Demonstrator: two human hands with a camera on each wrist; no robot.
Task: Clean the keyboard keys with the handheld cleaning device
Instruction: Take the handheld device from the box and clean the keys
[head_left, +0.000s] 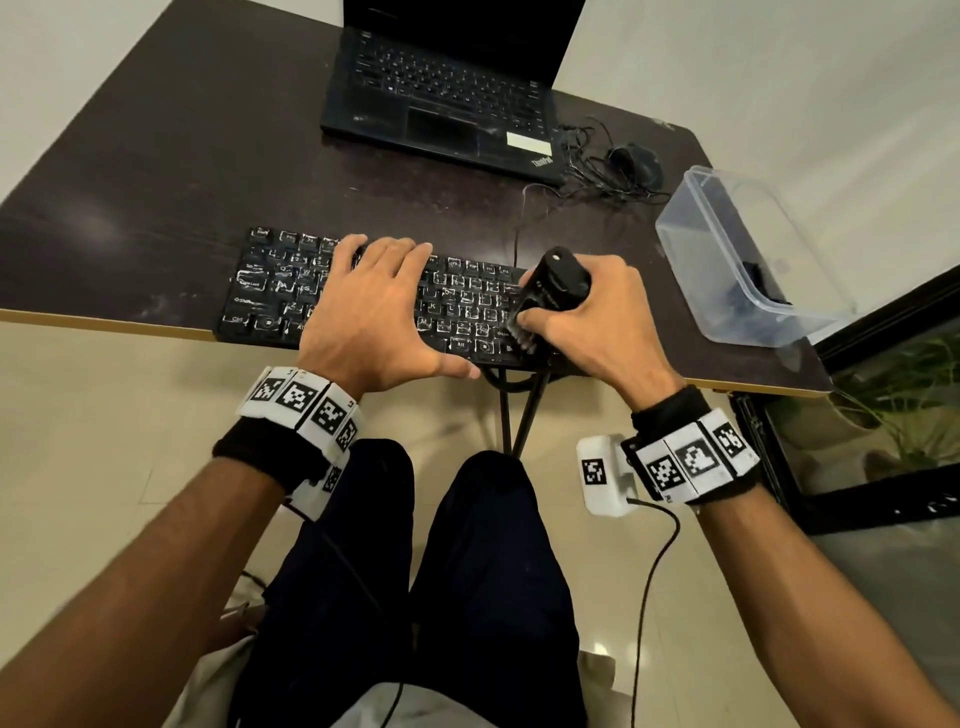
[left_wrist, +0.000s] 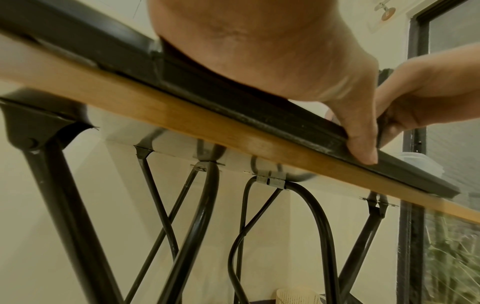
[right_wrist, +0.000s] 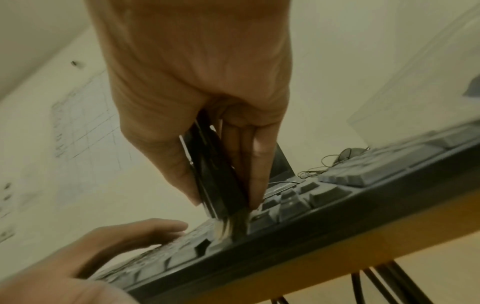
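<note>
Bristles down: my right hand (head_left: 587, 317) grips the handheld cleaning device (head_left: 553, 286) on the keyboard (head_left: 270, 291)'s right end; left hand (head_left: 374, 317), fingers spread, presses mid-keyboard. I'd sweep lightly, row by row.

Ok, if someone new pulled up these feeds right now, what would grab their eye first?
Probably the right hand gripping the black handheld cleaning device, its bristles pressed onto the right end of the black keyboard at the table's near edge. Next, the left hand spread flat over the middle keys, thumb on the front edge. Then the open laptop behind and a clear plastic container at the right.
</note>
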